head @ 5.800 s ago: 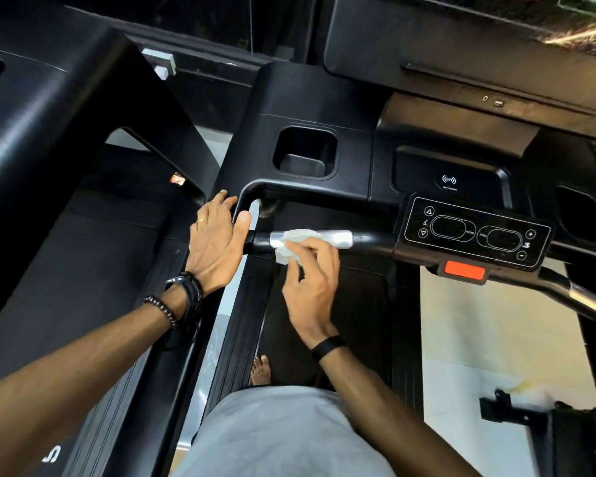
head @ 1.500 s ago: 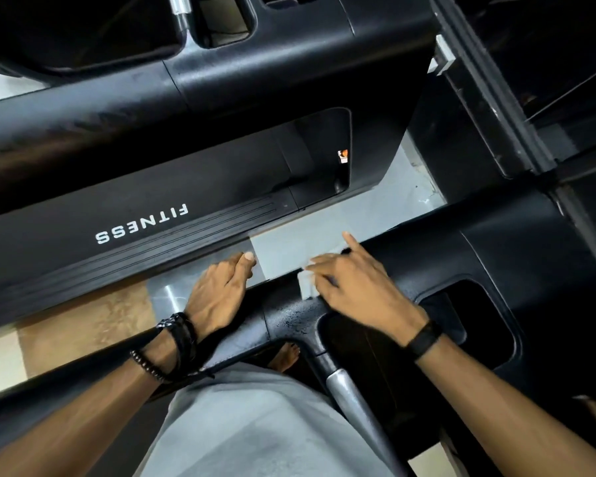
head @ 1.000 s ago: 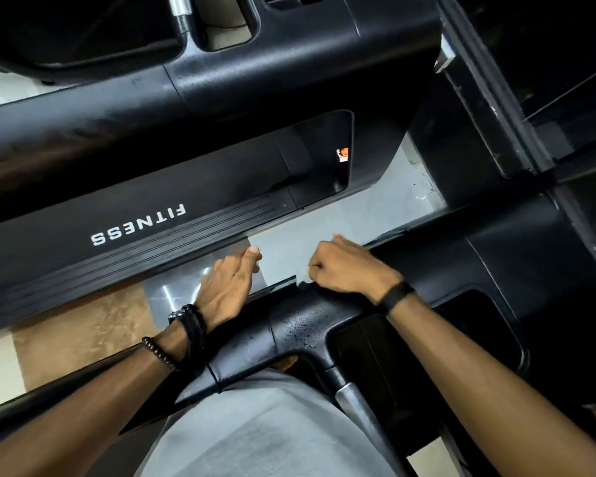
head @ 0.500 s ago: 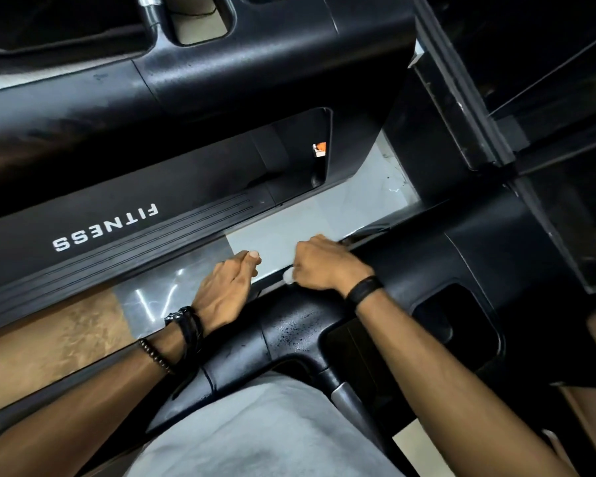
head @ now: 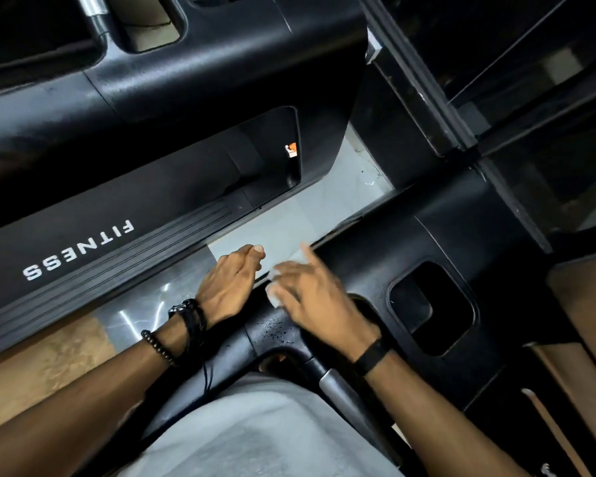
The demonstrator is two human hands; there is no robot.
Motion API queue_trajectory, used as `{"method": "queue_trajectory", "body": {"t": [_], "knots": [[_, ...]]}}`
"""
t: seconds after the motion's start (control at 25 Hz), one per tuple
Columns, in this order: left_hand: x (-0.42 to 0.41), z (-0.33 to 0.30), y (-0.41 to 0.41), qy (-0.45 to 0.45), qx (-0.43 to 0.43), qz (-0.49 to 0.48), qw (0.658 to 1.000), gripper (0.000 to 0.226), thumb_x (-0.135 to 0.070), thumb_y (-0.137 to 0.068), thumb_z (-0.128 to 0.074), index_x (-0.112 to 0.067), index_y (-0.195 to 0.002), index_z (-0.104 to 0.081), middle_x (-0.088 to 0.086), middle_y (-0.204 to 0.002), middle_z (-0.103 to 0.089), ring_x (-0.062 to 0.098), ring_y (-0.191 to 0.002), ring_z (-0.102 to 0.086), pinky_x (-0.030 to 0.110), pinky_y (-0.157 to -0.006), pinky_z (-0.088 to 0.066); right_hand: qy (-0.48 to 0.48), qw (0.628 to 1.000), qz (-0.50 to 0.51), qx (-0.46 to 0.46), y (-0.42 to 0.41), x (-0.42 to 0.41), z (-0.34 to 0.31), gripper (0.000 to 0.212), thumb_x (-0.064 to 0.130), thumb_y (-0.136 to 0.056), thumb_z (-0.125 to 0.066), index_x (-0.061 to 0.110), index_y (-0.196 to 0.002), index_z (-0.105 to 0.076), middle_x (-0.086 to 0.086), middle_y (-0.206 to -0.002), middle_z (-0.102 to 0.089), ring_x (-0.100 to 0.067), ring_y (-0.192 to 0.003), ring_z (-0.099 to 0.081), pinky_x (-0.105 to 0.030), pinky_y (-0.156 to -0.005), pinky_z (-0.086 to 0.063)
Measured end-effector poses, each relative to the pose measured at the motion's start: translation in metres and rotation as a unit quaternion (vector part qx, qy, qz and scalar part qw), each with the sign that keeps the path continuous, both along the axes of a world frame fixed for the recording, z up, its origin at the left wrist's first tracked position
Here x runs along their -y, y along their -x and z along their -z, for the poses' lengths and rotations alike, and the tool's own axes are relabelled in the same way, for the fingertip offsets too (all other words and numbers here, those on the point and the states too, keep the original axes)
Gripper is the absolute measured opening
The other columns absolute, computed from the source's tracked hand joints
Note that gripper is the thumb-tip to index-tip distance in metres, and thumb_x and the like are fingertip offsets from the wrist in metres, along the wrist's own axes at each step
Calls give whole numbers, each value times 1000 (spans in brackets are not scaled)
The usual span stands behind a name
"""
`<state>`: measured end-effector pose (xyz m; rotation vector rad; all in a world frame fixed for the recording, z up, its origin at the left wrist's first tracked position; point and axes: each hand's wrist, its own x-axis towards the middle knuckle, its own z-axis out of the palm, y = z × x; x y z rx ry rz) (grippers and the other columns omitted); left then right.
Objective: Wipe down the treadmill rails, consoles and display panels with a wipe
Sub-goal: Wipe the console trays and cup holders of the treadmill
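My right hand [head: 310,297] presses a small white wipe [head: 275,293] onto the black treadmill console [head: 365,256] near its left edge. The index finger points away and the hand is blurred; only a corner of the wipe shows under the fingers. My left hand [head: 229,284] rests on the black side rail [head: 221,342] just left of the wipe, fingers curved over the rail's outer edge. Wet spots dot the plastic [head: 272,330] below the wipe. A silver grip bar [head: 334,383] runs down from the console toward my body.
A cup-holder recess [head: 430,308] sits in the console to the right. A neighbouring treadmill marked FITNESS [head: 80,251] lies to the left across a strip of tiled floor [head: 283,225]. Black frame posts [head: 424,108] rise at upper right.
Between 5.8 s and 1.5 s ago my view turned from the silver grip bar to the console's left edge. In the last half second my right hand slid toward me, fingers opening from a fist. Left hand stayed.
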<state>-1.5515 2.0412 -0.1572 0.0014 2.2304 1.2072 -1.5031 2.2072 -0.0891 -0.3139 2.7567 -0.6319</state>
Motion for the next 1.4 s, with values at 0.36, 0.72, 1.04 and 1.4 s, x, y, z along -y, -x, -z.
{"method": "queue_trajectory", "body": {"t": [0.36, 0.72, 1.04, 1.4], "knots": [[-21, -9, -15, 65, -17, 92, 994, 52, -60, -103, -23, -22, -92, -56, 0, -89, -64, 22, -90, -60, 38, -79, -39, -40, 986, 97, -129, 1, -51, 12, 26, 18, -100, -57, 1, -103, -77, -16, -115, -73, -27, -117, -66, -48, -124, -14], [-19, -1, -12, 67, -44, 127, 989, 43, -58, -103, -31, -28, -106, -60, -2, -109, -66, 22, -105, -61, 42, -93, -47, -71, 967, 175, -171, -9, -68, 10, 39, 23, -103, -42, 0, -111, -73, -13, -121, -70, -26, -123, -60, -48, -125, -16], [-25, -4, -8, 62, -54, 116, 990, 47, -62, -102, -29, -29, -114, -60, -1, -121, -64, 22, -114, -58, 39, -94, -43, -69, 953, 216, -202, -31, -98, 6, 33, 17, -102, -46, 3, -119, -70, -12, -130, -67, -25, -130, -57, -52, -124, -17], [-60, -12, -6, 56, -99, 138, 984, 38, -55, -103, -35, -29, -119, -57, -3, -118, -63, 20, -114, -56, 39, -97, -43, -71, 947, 221, -220, -41, -106, 7, 30, 11, -100, -50, -2, -119, -70, -15, -127, -68, -28, -127, -59, -48, -124, -19]]}}
